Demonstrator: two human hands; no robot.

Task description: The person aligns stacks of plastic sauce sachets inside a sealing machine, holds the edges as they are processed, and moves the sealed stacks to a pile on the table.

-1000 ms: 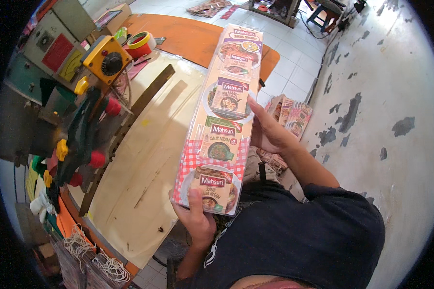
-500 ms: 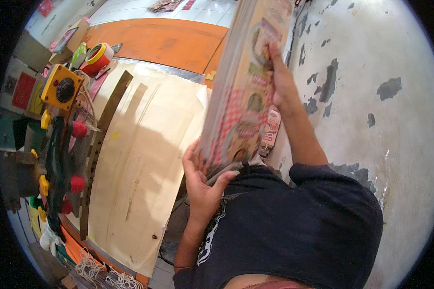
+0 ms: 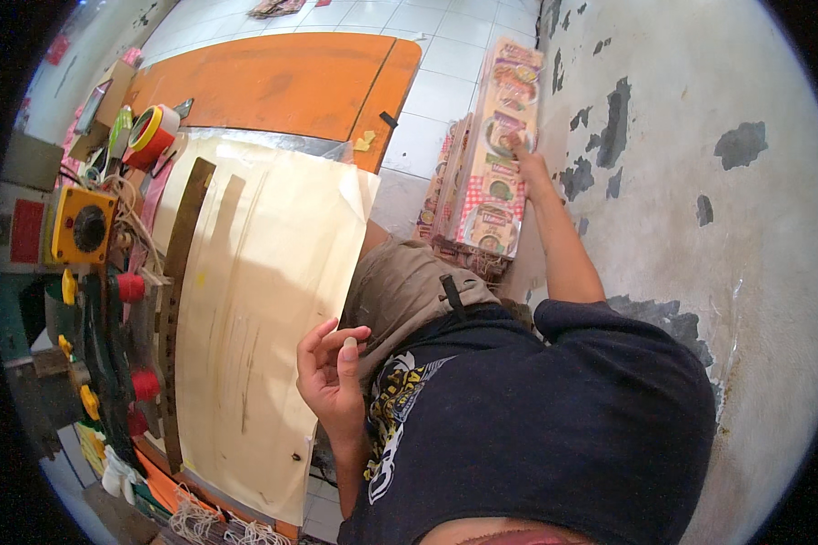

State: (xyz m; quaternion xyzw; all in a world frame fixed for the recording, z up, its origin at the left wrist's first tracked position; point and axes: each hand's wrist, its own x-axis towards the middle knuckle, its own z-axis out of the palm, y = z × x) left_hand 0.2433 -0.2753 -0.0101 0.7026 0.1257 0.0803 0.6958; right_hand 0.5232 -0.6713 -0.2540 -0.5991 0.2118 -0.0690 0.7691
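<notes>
My right hand [image 3: 531,171] reaches far out along the wall and is closed on the long edge of a bundle of printed plastic packaging [image 3: 489,204]. The bundle is long and flat, beige with food pictures and a red checked pattern. It is over similar printed bundles [image 3: 439,186] beside my leg; whether it rests fully on them I cannot tell. Near the edge of the cream-covered table [image 3: 254,300], my left hand [image 3: 332,377] is raised with loosely bent fingers apart and holds nothing.
A long dark metal bar [image 3: 184,263] crosses the table's left side, beside a machine with a yellow dial box [image 3: 85,227] and red knobs. Tape rolls [image 3: 152,136] stand behind it. An orange tabletop [image 3: 273,77] lies beyond; a peeling wall [image 3: 673,236] runs along my right.
The packaging bundle has moved from in front of me, away and down to the floor side by the wall. My left hand has let go of it and drawn back toward the table.
</notes>
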